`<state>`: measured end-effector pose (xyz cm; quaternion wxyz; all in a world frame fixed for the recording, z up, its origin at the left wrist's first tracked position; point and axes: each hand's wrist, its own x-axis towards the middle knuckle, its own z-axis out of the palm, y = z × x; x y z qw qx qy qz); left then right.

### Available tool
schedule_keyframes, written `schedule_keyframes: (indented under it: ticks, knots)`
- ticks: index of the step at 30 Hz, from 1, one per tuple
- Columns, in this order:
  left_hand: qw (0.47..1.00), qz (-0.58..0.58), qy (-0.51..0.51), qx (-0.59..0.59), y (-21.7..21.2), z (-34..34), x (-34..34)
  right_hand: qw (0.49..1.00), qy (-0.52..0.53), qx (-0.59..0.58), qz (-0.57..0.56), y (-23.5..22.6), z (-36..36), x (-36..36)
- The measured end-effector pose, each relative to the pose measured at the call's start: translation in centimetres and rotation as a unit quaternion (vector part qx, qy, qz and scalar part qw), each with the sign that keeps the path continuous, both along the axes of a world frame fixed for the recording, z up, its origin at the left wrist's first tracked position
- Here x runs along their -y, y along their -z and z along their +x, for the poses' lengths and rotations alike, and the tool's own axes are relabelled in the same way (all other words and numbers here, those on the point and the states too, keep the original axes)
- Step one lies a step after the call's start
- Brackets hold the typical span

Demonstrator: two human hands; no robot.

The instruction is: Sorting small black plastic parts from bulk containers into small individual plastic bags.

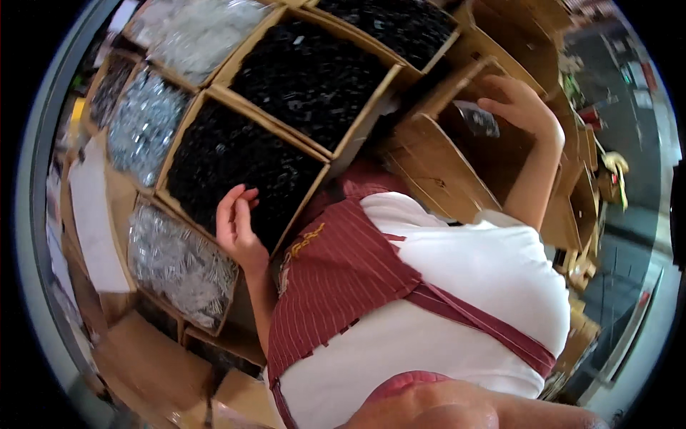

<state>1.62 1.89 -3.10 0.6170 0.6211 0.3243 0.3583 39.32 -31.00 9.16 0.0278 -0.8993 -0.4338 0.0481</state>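
Head view: your left hand point(239, 225) is reaching over a cardboard box point(309, 200) of small black pieces point(236, 154), its fingers half curled; whether they are gripping a piece cannot be told. Your right hand point(525, 111) is hanging open over a brown carton point(443, 161), its thumb pointing toward a clear packet point(479, 120) that is lying inside; contact is not showing clearly. The work is appearing unfinished: one packet is showing in the carton, while the black pieces are filling much of their box; the count already handled is not showing. Beyond, a second box point(364, 132) is holding similar black pieces; to the left, other boxes are holding clear bags point(204, 39), bluish packets point(146, 125) and transparent packets point(179, 264).
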Motion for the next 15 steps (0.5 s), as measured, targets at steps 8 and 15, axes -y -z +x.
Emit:
schedule_keyframes:
  ticks: [8, 15]
  knots:
    - [0.998, 0.014, -0.031, 0.059, -2.3, -2.5, -1.5, 0.921, -0.199, -0.316, 0.109, 1.7, -6.8, -15.7]
    - [0.965, 0.054, -0.255, -0.035, -5.3, -13.2, -4.7, 0.859, -0.374, -0.343, -0.073, 3.3, -10.6, -21.9]
